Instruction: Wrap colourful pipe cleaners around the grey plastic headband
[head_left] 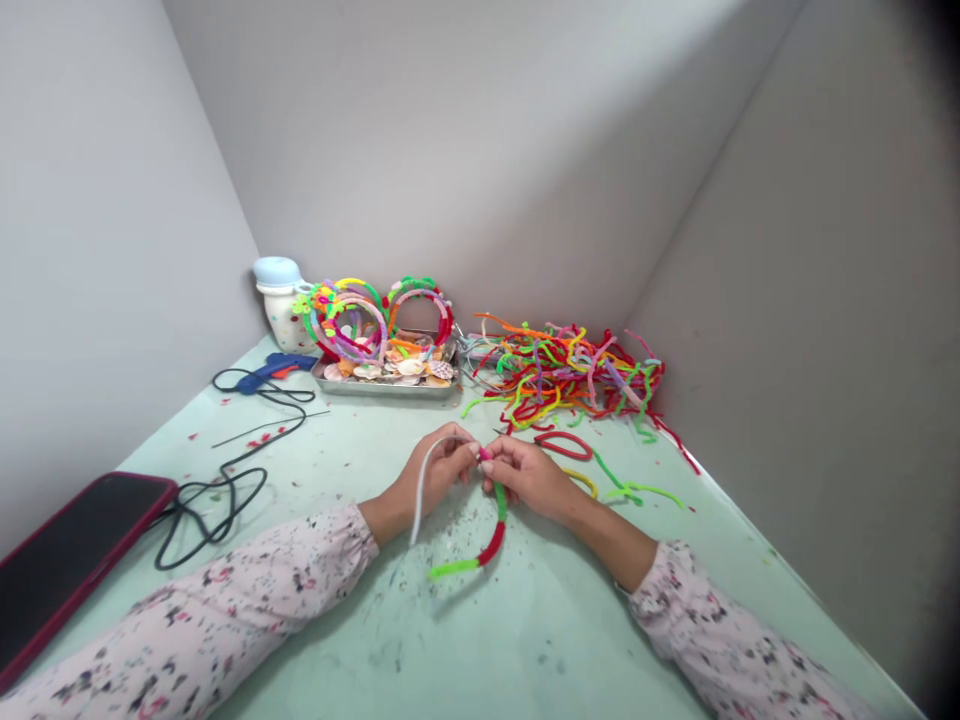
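Observation:
A thin headband (421, 490) is between my hands, its bare grey-white end arching down past my left wrist. Its other part is wrapped in green and red fuzzy stem (492, 543), with a bright green tip pointing left. My left hand (442, 468) pinches the band near its top. Close beside it, my right hand (529, 474) has its fingers closed on the wrapped part, by a small pink piece (484, 455) at the fingertips. Red-handled scissors (564, 446) lie just beyond my right hand.
Behind are a metal tray (390, 390) of shells with finished colourful headbands (352, 320), and a pile of fuzzy stems (577, 375). On the left are a white jar (285, 310), a blue glue gun (274, 371), a black cable (225, 480) and a phone (75, 560).

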